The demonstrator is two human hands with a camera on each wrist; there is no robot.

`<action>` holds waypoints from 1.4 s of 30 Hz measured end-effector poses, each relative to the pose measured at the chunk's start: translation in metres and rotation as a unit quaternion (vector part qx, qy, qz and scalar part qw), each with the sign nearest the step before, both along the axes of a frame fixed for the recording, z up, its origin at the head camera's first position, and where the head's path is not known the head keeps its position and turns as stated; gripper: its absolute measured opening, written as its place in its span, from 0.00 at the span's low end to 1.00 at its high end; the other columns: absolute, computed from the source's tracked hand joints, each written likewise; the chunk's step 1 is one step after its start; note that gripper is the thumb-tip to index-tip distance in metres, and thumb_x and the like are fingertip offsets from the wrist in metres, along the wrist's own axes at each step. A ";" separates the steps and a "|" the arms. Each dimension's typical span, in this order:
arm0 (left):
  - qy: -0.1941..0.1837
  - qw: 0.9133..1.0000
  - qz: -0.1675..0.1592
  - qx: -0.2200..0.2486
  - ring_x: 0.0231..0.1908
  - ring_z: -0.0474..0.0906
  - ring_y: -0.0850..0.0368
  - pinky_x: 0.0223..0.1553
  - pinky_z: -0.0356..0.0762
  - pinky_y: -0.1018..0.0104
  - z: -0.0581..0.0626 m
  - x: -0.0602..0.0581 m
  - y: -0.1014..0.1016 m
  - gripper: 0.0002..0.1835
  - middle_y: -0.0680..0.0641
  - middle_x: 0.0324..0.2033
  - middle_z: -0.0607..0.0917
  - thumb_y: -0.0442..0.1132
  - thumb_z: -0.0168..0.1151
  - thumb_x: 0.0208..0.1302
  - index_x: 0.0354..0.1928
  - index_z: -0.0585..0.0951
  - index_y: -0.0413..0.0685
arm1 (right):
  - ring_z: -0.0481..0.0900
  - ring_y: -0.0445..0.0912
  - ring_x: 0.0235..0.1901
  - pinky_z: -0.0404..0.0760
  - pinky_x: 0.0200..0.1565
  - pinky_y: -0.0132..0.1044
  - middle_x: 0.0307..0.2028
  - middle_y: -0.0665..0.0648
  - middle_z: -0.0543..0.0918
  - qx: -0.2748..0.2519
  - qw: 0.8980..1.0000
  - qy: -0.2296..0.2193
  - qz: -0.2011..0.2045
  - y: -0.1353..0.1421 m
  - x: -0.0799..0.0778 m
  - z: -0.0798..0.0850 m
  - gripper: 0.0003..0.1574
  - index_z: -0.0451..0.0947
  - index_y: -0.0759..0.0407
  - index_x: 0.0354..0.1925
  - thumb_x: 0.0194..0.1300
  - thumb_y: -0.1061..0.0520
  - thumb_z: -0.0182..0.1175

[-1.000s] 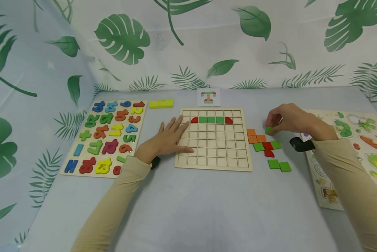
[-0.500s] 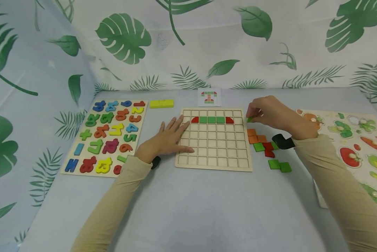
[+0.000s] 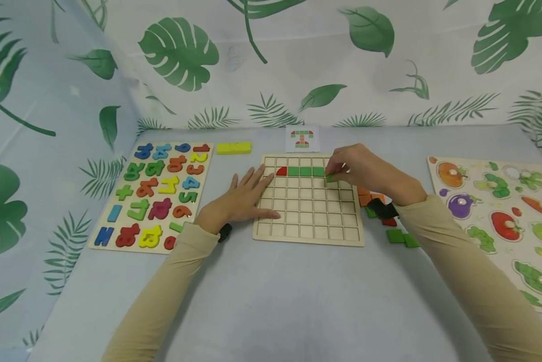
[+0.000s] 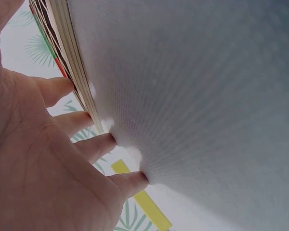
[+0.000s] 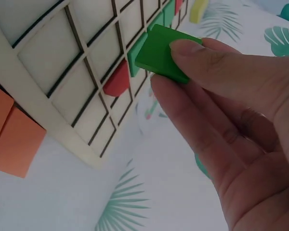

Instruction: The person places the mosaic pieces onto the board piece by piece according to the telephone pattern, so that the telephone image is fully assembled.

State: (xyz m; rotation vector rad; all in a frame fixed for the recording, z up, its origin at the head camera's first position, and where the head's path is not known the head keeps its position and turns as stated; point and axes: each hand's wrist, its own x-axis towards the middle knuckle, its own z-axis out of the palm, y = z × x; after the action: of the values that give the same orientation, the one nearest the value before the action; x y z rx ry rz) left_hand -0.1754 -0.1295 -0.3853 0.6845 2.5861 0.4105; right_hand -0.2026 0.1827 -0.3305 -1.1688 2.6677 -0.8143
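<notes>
A wooden grid board [image 3: 307,231] lies mid-table, one of its upper rows holding green square tiles [image 3: 305,171] with a red rounded tile [image 3: 282,171] at the left end. In the right wrist view a second red rounded tile [image 5: 117,81] closes the row's right end. My right hand [image 3: 363,171] pinches a green square tile [image 5: 164,50] between thumb and fingers, just over the board at that end. With fingers spread, my left hand [image 3: 241,203] rests at the board's left edge, the thumb lying on its lower left part.
Loose orange tiles [image 5: 19,142], red and green ones [image 3: 395,236] lie right of the board, partly hidden by my right wrist. A pattern card [image 3: 302,139] and yellow blocks [image 3: 233,148] stand behind. Flanking them are a number puzzle [image 3: 137,198] and a vegetable puzzle [image 3: 472,201].
My right hand has carried the green tile left from the loose tiles to above the board's upper right part. The left hand has stayed in place.
</notes>
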 end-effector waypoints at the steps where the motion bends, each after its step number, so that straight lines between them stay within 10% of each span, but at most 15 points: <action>1: 0.000 1.000 0.000 0.000 0.82 0.25 0.43 0.76 0.24 0.35 0.001 0.000 0.000 0.58 0.44 0.83 0.31 0.70 0.60 0.69 0.86 0.41 0.53 | 0.87 0.53 0.37 0.88 0.43 0.45 0.36 0.59 0.87 0.000 1.000 -0.002 -0.002 0.000 0.000 0.000 0.09 0.87 0.67 0.37 0.59 0.76 0.71; 26: 0.000 1.000 -0.003 -0.002 0.82 0.24 0.43 0.76 0.24 0.35 0.000 -0.001 0.002 0.58 0.45 0.84 0.31 0.70 0.61 0.69 0.86 0.41 0.53 | 0.88 0.58 0.43 0.87 0.47 0.50 0.42 0.65 0.89 0.041 0.996 -0.074 -0.036 0.004 -0.014 -0.019 0.11 0.89 0.72 0.45 0.64 0.75 0.67; 42: -0.004 1.000 0.001 0.003 0.82 0.24 0.42 0.76 0.23 0.35 0.001 0.001 0.001 0.58 0.44 0.83 0.30 0.69 0.62 0.69 0.86 0.41 0.53 | 0.88 0.59 0.41 0.88 0.45 0.50 0.38 0.65 0.88 0.040 0.998 -0.032 -0.027 0.002 -0.009 -0.020 0.10 0.89 0.74 0.43 0.62 0.77 0.69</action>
State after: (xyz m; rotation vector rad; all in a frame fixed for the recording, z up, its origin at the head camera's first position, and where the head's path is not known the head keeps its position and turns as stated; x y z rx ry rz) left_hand -0.1749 -0.1288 -0.3840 0.6809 2.5798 0.4220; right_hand -0.2121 0.1843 -0.3500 -1.0393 2.6625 -0.7333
